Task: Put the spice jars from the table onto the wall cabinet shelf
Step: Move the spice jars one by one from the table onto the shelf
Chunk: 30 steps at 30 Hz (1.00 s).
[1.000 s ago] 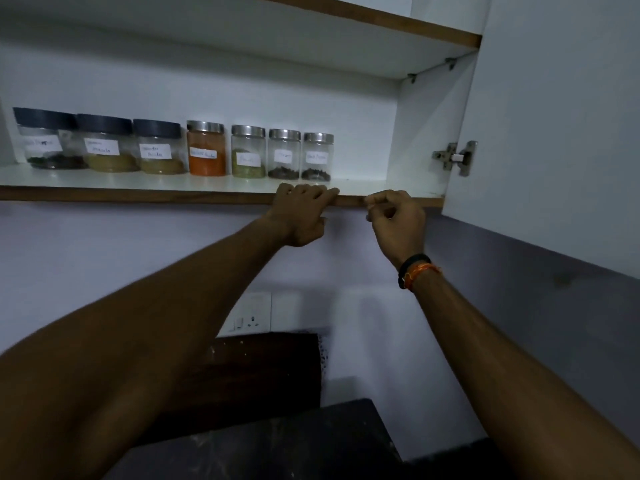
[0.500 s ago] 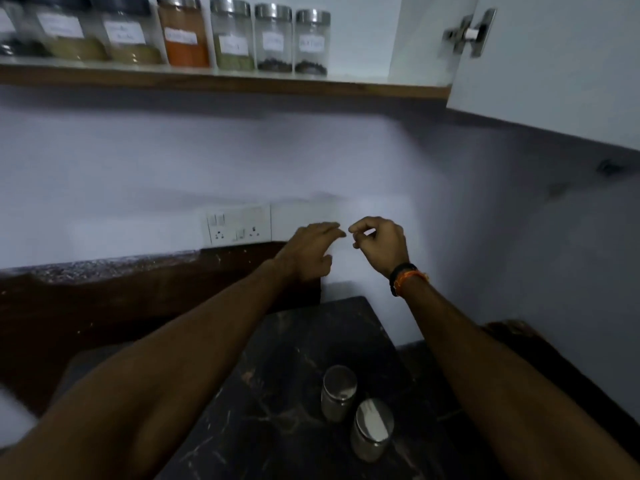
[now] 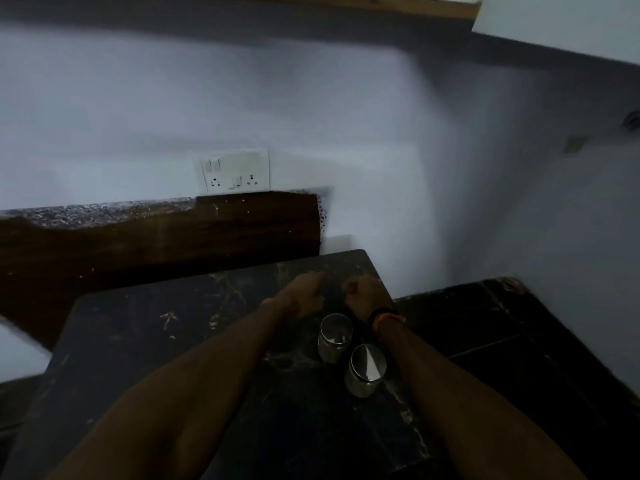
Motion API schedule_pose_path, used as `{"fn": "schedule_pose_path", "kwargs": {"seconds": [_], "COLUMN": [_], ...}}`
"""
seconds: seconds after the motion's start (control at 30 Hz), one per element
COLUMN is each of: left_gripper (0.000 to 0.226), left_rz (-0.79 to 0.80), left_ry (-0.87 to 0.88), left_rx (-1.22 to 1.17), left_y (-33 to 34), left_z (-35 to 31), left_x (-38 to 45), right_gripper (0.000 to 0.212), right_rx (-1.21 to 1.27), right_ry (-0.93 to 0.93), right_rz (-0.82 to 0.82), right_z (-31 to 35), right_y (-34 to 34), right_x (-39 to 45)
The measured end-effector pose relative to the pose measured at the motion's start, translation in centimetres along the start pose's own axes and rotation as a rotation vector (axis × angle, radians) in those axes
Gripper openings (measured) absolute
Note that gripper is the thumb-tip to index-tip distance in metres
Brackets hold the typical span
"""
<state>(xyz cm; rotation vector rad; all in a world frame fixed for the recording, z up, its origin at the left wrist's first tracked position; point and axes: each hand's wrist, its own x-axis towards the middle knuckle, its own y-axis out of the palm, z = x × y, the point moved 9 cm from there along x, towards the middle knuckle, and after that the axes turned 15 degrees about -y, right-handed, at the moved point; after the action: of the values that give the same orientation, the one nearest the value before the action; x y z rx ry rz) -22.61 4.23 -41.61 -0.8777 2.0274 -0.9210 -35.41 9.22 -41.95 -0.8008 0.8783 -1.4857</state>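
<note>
Head view: dark marbled table [image 3: 145,341] against white wall [image 3: 311,109]; socket plate [image 3: 235,170] at 12 o'clock, shelf edge [image 3: 381,3] along top. Two spice jars [image 3: 335,337] [image 3: 366,369] standing on table at 4 o'clock, just beside each other. Left hand [image 3: 304,296] above table, fingers extended, empty. Right hand [image 3: 365,294] loosely curled, empty, wristband [image 3: 384,317] near far jar.

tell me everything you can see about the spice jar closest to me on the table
The nearer spice jar is a small round clear jar with a shiny silver metal-looking lid that catches the light. It stands upright on the dark marbled table, just in front of the second spice jar and close beside it. It sits between the two forearms, and neither hand holds it. Its contents are too dim to make out.
</note>
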Motion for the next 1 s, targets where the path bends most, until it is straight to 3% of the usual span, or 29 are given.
{"fn": "schedule_pose_path", "kwargs": {"seconds": [0.07, 0.27, 0.73, 1.0], "left_gripper": [0.052, 0.04, 0.04, 0.04], "left_rz": [0.043, 0.104, 0.195, 0.203], "left_ry": [-0.031, -0.046, -0.18, -0.31], "left_rx": [0.017, 0.006, -0.098, -0.375], "left_y": [1.7, 4.8, 8.2, 9.7], "left_z": [1.1, 3.0, 7.2, 9.9], "left_x": [-0.1, -1.5, -3.1, -3.7], "right_gripper": [0.022, 0.063, 0.094, 0.065], "right_rx": [-0.03, -0.046, -0.132, 0.018], "right_ry": [0.018, 0.12, 0.213, 0.208], "right_rz": [0.052, 0.192, 0.223, 0.193], "right_z": [-0.4, -1.4, -2.7, -1.7], "right_y": [2.2, 7.7, 11.7, 11.5], "right_x": [-0.8, -3.2, -2.5, -1.8]}}
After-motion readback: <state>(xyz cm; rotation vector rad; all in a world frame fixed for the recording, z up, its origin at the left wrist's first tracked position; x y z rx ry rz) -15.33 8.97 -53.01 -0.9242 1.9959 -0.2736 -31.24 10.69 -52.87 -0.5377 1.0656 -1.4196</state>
